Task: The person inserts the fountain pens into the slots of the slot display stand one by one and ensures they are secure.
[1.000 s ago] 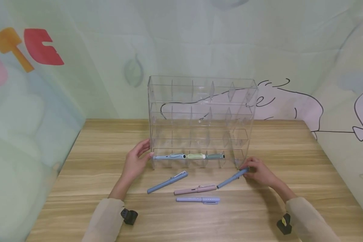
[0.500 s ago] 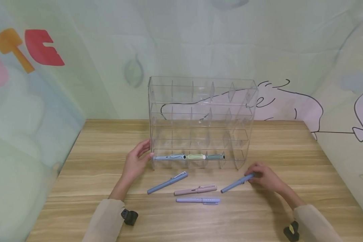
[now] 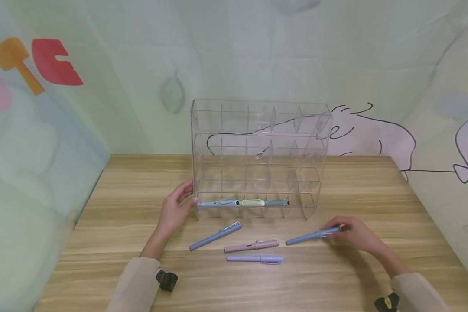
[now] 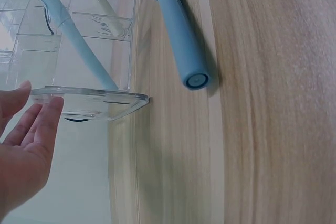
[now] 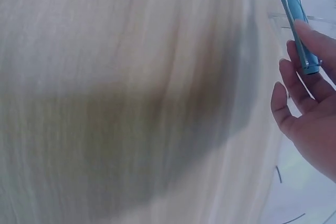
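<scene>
Wooden table (image 3: pixel 257 291): pink pen (image 3: pixel 251 246) between lilac pen (image 3: pixel 255 259) and clear rack (image 3: pixel 259 162)

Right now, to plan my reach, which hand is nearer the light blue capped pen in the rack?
Left. The left hand grips the clear rack beside the light blue capped pen; the right hand is beyond the rack's opposite end, holding a darker blue pen.

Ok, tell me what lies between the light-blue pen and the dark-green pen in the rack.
A pale-green pen lies between them in the clear rack, as the head view shows.
</scene>
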Tool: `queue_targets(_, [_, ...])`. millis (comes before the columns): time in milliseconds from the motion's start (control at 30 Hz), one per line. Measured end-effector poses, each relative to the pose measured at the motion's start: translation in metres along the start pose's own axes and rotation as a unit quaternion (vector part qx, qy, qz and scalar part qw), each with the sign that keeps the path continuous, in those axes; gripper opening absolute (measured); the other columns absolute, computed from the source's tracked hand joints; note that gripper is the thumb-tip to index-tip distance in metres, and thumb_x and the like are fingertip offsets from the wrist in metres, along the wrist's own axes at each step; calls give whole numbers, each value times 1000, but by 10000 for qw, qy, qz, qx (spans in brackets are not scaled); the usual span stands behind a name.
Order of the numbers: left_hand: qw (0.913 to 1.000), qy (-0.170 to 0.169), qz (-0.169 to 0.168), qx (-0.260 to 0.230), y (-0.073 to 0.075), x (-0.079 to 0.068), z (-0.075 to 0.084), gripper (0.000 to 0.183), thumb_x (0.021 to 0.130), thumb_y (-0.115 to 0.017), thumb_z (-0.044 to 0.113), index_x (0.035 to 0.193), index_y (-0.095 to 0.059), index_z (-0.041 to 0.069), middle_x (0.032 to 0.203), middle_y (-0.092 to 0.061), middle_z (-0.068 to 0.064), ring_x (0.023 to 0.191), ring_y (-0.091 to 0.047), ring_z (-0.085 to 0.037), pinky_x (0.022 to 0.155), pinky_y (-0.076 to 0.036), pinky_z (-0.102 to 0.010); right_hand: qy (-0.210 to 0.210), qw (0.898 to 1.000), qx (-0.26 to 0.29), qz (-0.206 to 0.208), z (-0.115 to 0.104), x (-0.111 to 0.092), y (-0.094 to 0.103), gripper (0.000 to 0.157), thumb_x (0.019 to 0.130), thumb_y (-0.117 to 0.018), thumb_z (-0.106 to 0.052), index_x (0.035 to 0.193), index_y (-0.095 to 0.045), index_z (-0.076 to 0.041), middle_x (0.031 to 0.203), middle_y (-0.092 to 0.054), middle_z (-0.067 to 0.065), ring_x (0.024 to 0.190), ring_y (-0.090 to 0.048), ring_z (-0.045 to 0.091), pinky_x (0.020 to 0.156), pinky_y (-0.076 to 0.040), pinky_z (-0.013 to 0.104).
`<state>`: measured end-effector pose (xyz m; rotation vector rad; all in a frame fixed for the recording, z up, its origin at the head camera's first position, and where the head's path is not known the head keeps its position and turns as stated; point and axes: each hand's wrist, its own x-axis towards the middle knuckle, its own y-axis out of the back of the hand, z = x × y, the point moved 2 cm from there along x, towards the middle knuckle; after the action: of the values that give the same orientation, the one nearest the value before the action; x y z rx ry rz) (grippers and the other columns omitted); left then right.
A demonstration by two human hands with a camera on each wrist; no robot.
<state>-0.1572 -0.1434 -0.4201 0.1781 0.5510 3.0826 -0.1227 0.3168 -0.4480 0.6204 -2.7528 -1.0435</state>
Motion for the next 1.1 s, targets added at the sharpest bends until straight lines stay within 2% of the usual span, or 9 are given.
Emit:
queue_targets(100, [10000,10,-12,11,0,0,-1,50,83,-61,-6,130,-44,-2,123,-52,-22,114,-51,-31,100,-41,-26,-22,9997,-183,143,-7,-3,5,13,77,-71,-11,90,-68,-13,87,-64,-6,80,-55,3,68,-52,21])
queue_targets(300, [9999,95,-23,54,1,0,-2,50,83,-61,-5,130,-44,-1,124,-52,-21,114,-50,-30,100,-41,-27,17,9976,-473,504,-23,-6,13,12,77,-71,-8,87,-68,-13,83,-64,-9,75,-55,4,65,-50,21])
queue_targets(467, [9999,121,-23,89,1,0,-2,50,84,-61,-4,131,-44,-1,124,-52,-20,115,-50,-30,101,-41,-28,-179,9963,-397,741,-33,-7,20,12,78,-71,-10,90,-67,-11,82,-63,-8,75,-55,4,63,-48,20])
queue_targets(600, [9998,146,-24,104,0,1,-3,50,84,-61,-4,131,-43,0,125,-52,-20,115,-50,-29,101,-41,-28,-113,9950,-305,940,-43,-5,26,13,79,-70,-6,91,-67,-8,81,-63,-5,74,-55,6,59,-46,20])
queue_targets(767, [9998,161,-22,66,0,1,-3,50,84,-61,-4,131,-44,0,125,-51,-20,115,-50,-30,101,-41,-28,-270,9926,-424,1108,-54,-2,32,11,82,-68,-9,92,-66,-6,82,-64,-2,74,-54,7,56,-44,20])
queue_targets(933, [9998,165,-24,55,0,1,-2,50,84,-61,-4,131,-43,-1,125,-51,-20,115,-50,-30,101,-41,-28,-380,9889,-543,1330,-63,3,34,12,83,-67,-11,93,-65,-4,83,-65,4,74,-55,8,57,-44,21])
queue_targets(1100, [9999,112,-16,46,0,1,-1,50,84,-61,-4,131,-43,-2,125,-51,-21,115,-50,-30,100,-41,-27,-368,9883,-492,1394,-71,9,31,14,83,-67,-10,95,-66,-4,84,-64,2,73,-54,8,54,-42,20])
